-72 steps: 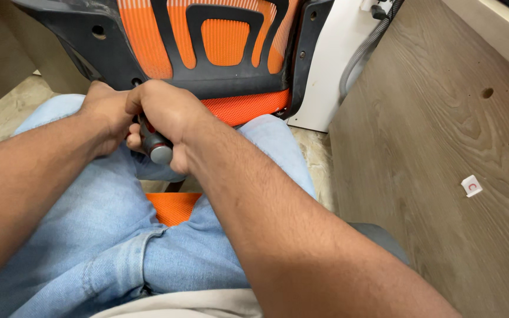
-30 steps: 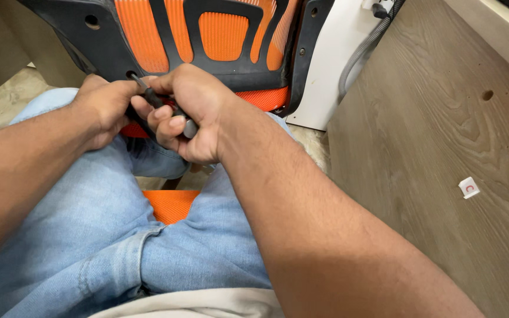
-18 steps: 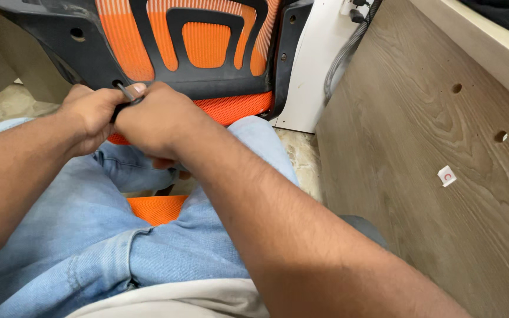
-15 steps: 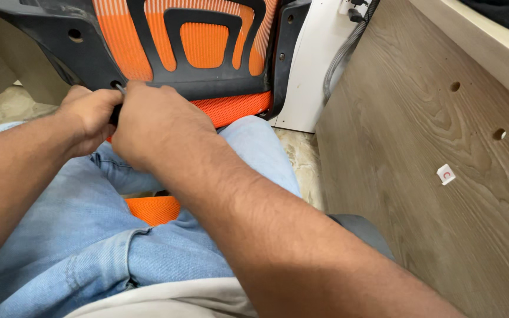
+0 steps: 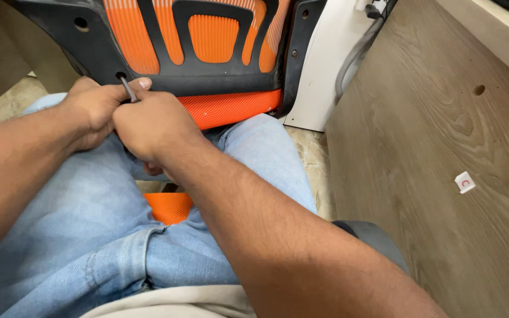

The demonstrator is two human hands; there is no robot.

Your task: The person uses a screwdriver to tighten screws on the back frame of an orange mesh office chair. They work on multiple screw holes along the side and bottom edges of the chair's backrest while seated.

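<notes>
A: Now, how is the screwdriver [image 5: 128, 90] best driven here?

B: Keep its shaft in line with the hole [image 5: 120, 76] in the black chair frame [image 5: 98, 47]. The right hand [image 5: 151, 126] stays closed around the handle, which it hides. The left hand [image 5: 92, 106] pinches the shaft to steady it.

A: Where does the tool lie?

B: Between both hands, tip at the hole, above the person's lap.

Orange mesh chair back [image 5: 210, 35], black frame [image 5: 98, 50]
</notes>
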